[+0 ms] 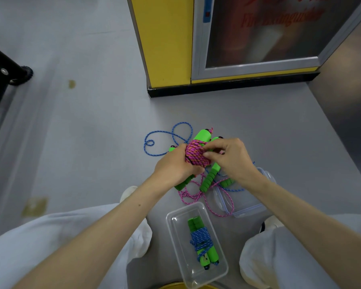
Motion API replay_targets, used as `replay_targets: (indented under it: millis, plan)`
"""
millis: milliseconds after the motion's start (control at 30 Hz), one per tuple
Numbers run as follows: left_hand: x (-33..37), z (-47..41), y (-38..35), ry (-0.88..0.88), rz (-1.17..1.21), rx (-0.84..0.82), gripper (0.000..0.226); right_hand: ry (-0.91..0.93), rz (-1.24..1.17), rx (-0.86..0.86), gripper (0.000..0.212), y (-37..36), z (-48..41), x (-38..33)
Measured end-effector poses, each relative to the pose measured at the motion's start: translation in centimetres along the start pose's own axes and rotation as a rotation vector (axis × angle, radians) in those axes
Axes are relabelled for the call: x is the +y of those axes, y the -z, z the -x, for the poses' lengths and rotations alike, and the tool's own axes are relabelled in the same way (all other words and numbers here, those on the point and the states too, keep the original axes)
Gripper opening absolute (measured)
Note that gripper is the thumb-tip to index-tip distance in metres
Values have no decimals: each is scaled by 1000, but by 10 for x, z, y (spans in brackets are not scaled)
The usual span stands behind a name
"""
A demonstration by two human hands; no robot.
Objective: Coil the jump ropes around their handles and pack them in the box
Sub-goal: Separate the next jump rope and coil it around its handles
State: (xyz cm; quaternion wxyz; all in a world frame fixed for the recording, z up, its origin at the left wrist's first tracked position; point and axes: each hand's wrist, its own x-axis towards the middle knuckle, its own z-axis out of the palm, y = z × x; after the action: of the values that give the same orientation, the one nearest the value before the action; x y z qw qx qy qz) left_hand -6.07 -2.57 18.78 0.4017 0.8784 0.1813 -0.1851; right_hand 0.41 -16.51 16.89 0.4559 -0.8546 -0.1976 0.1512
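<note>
- Now your left hand (175, 163) curls round the pink rope coil (194, 153), with your forearm reaching out beyond the clear plastic box (178, 253).
- Your right hand (231, 157) pinches the coil's rope between thumb and forefinger.
- Its green handles (202, 135) run diagonally, far ends pointing away from the box and rightward.
- A blue-roped bundle (200, 236) lies lengthwise inside the box.

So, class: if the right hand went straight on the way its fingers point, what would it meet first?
The pink coil: the right hand points straight at it, fingertips pinching it. Just behind, probably, comes the left hand gripping the coil, though depth is unclear.
</note>
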Motion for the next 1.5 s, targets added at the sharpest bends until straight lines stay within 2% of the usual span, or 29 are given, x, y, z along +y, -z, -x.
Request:
replay_targets:
  millis: [100,167,400,533,700,833,1067,1300,1500]
  plan:
    - [-1,1,-3,16,-98,17,48,-40,-71,-80,17,4,-2,1]
    - [-3,0,-5,18,-120,14,52,-42,-75,-110,16,7,-3,3]
    - [-5,-1,-9,-20,-134,63,52,-5,-61,-60,17,5,-2,4]
    - [-7,-1,-12,-59,-226,108,56,-128,-141,-105,36,12,-6,4]
    - [-7,4,-20,-148,-388,229,52,-216,-103,-132,34,7,-1,3]
    - [-4,5,-20,-168,-370,297,50,-179,-29,-35,27,1,0,-3]
    - [-6,3,-27,-116,-313,312,47,-140,149,-37,27,0,-4,-7]
    - [-5,2,-13,-104,-253,319,51,-11,25,75,26,-2,-3,-10]
    - [-4,-1,-9,-64,-195,312,50,139,70,107,17,-6,-1,-9]
